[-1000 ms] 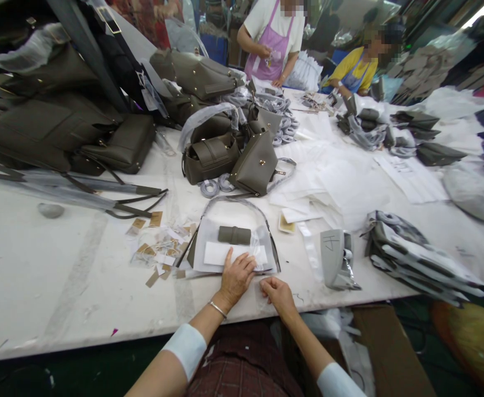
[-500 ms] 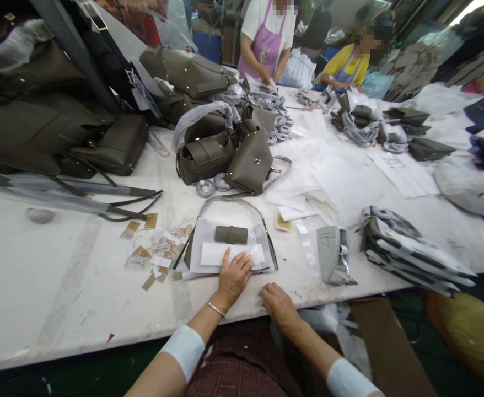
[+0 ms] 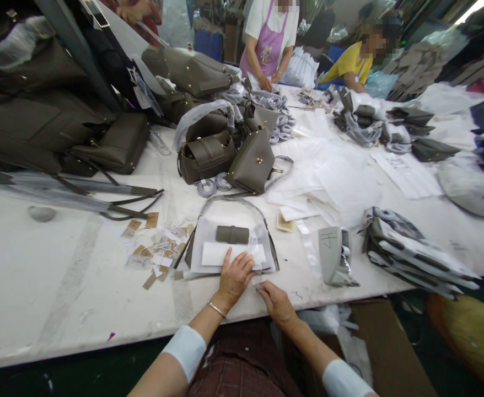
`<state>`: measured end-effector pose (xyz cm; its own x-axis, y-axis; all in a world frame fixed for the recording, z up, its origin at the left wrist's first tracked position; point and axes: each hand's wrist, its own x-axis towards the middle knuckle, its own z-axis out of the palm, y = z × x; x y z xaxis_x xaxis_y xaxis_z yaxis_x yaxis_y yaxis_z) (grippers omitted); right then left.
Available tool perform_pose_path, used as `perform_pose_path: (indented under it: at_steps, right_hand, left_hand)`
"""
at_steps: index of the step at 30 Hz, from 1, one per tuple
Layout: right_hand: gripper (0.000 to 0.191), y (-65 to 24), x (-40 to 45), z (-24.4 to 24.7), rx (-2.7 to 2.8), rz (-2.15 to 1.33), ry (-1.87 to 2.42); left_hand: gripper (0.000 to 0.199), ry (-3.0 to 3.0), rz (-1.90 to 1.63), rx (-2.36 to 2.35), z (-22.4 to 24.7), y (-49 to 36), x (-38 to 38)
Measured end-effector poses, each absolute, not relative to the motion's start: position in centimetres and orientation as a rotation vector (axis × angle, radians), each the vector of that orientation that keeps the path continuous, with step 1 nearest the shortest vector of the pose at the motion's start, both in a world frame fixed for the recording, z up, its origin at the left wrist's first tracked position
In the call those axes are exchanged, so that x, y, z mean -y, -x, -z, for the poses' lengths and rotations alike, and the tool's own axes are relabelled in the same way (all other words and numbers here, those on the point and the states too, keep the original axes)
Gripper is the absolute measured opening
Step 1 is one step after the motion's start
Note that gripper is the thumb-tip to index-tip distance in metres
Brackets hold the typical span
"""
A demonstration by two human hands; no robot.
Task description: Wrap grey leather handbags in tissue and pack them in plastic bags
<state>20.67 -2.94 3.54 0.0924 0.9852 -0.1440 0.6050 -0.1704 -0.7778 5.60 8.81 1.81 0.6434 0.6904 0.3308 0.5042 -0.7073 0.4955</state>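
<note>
A bag lies flat in front of me, covered by a translucent sheet, its strap curving away from me. On it sit a small dark green piece with a band and a folded white paper. My left hand rests with spread fingers on the paper's lower edge. To its right, just off the bag, my right hand is closed at the fingertips, pinching something small and pale that I cannot make out. Loose tags lie left of the bag.
Dark green bags stand behind, and more are piled at the left. A grey piece marked in pen and a stack of wrapped pieces lie right. Two people work across the white table; another's hands show at top left.
My right hand's fingers have drawn together into a pinch near the table edge. My left hand has stayed on the paper. Across the table, the people's arms have shifted.
</note>
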Motion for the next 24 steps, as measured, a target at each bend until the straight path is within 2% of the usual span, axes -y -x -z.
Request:
perform_pose_path:
  at_steps: [9, 13, 20, 24]
  right_hand:
    - [0.021, -19.5, 5.8, -2.8, 1.674, -0.88, 1.809]
    - [0.021, -19.6, 5.7, -3.9, 1.704, -0.897, 1.815]
    - [0.022, -21.6, -0.9, -8.3, 1.588, -0.907, 1.887]
    - [0.022, -21.8, -4.8, -8.8, 1.563, -0.882, 1.929]
  left_hand:
    - [0.023, -2.525, -0.692, -0.999, -1.9, -6.1, -8.8]
    - [0.02, -2.521, -0.698, -0.995, -2.0, -6.1, -8.8]
    - [0.018, -2.516, -0.712, -0.972, -1.6, -6.2, -8.8]
    - [0.021, -2.472, -0.731, -0.96, -2.0, -5.9, -8.9]
